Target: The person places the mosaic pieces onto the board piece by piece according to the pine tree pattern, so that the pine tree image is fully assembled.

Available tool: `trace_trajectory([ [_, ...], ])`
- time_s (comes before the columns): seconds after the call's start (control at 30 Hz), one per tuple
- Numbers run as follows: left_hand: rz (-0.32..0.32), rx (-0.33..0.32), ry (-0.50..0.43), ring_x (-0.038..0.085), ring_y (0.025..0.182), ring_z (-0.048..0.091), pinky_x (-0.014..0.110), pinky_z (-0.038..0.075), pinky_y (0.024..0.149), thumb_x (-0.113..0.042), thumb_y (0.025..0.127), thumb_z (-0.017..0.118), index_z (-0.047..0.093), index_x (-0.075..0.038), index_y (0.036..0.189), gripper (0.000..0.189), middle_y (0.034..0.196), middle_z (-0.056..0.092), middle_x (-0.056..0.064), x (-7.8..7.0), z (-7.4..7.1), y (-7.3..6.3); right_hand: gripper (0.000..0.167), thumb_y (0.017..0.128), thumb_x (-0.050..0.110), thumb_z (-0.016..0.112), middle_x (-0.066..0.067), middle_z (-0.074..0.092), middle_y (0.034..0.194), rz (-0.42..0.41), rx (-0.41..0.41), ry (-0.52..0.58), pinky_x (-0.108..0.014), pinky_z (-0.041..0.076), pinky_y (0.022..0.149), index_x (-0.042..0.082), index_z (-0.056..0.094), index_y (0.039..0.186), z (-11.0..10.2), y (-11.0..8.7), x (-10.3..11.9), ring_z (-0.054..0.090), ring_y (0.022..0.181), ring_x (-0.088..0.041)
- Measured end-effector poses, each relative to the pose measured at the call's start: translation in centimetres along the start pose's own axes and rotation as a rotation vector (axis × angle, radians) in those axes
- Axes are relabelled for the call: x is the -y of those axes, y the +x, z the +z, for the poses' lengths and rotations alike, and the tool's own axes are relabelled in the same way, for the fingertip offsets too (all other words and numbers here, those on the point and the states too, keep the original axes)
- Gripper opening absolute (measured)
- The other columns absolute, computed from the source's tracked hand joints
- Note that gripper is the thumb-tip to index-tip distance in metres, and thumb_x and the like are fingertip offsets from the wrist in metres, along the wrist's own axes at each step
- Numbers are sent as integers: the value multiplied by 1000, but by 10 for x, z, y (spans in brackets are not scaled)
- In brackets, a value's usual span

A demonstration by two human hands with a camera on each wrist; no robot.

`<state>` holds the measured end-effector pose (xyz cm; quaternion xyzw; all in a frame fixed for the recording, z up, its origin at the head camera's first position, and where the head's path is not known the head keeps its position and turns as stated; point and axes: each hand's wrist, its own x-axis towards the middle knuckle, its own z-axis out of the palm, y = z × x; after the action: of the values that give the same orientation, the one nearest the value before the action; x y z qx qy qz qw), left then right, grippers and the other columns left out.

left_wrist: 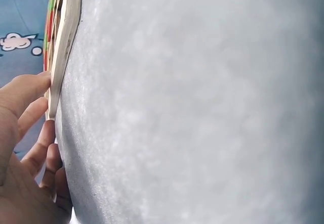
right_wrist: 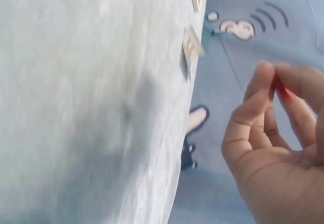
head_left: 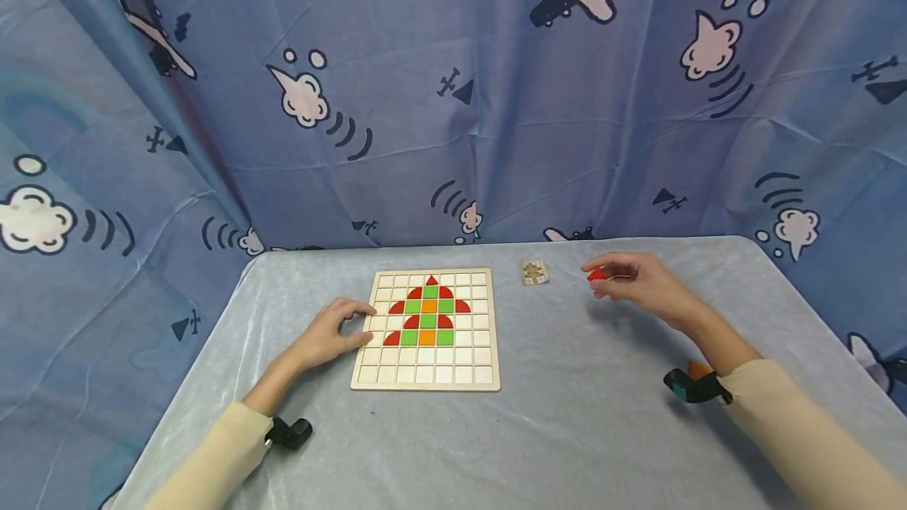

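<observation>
A square wooden grid board (head_left: 476, 372) lies on the table, with red, green and orange tiles set in a tree-like shape. My left hand (head_left: 331, 333) rests at its left edge, thumb and forefinger apart and touching the frame. In the left wrist view, the fingers (left_wrist: 35, 155) lie along the board's side (left_wrist: 63, 47). To the right, my right hand (head_left: 638, 283) pinches a small red tile (head_left: 597, 274) between thumb and fingertips, held above the table. Only a sliver of that tile (right_wrist: 283, 90) shows in the right wrist view, so its full shape is hidden.
A small creased pattern card (head_left: 535, 272) lies right of the board, near the table's back edge. Something orange (head_left: 700, 369) is partly hidden behind the right wrist's camera. A blue printed curtain (head_left: 397, 101) hangs behind the grey cloth-covered table (head_left: 553, 431).
</observation>
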<state>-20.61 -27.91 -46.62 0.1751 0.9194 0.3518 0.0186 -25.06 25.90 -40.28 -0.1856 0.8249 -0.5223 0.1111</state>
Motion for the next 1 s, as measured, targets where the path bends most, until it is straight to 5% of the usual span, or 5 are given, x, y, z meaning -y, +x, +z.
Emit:
trace_trajectory([
  [0.57, -6, 0, 7, 33, 114, 53, 54, 40, 97, -18, 91, 79, 68, -11, 126, 36, 127, 59, 11, -1, 0, 0, 33, 95, 10, 73, -25, 69, 104, -74, 80, 60, -54, 55, 82, -4, 67, 125, 64, 31, 13, 65, 94, -49],
  [1.0, 9, -1, 2, 34, 114, 54, 54, 41, 97, -17, 91, 79, 68, -11, 125, 36, 127, 59, 12, -1, -1, 0, 30, 94, 2, 73, -22, 71, 97, -124, 203, 100, -36, 55, 74, -12, 62, 118, 105, 54, 20, 68, 86, -32],
])
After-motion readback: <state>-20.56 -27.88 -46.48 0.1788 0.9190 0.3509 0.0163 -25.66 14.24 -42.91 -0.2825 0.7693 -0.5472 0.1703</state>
